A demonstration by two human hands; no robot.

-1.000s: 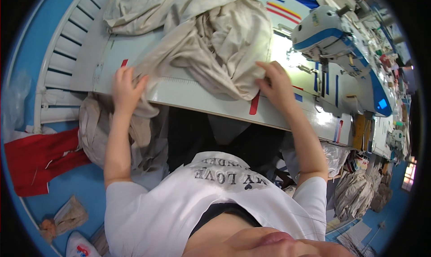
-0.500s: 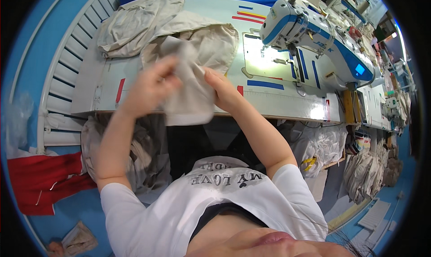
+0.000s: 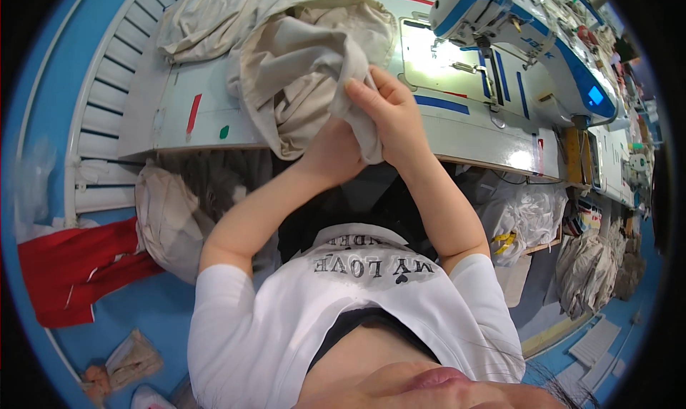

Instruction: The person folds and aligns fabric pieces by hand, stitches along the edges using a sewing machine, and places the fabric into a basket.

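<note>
A beige cloth garment is bunched over the table's front edge, its stitched hem turned into a loose loop. My right hand is closed on the right end of that loop, with the thumb on top of the hem. Lower down and to the left, my left hand is closed at the same fabric near the hem's lower end; the cloth covers its fingertips. The hands are close together, just left of the sewing machine's plate.
A white and blue sewing machine stands to the right on the white table. More beige fabric is piled at the back left, beside a white railing. Red cloth hangs at lower left. Bundled cloth sits at the right.
The loose cloth end has been swung up and spread into an open loop. My left hand has moved right and down to the hem; my right hand has moved slightly right and up.
</note>
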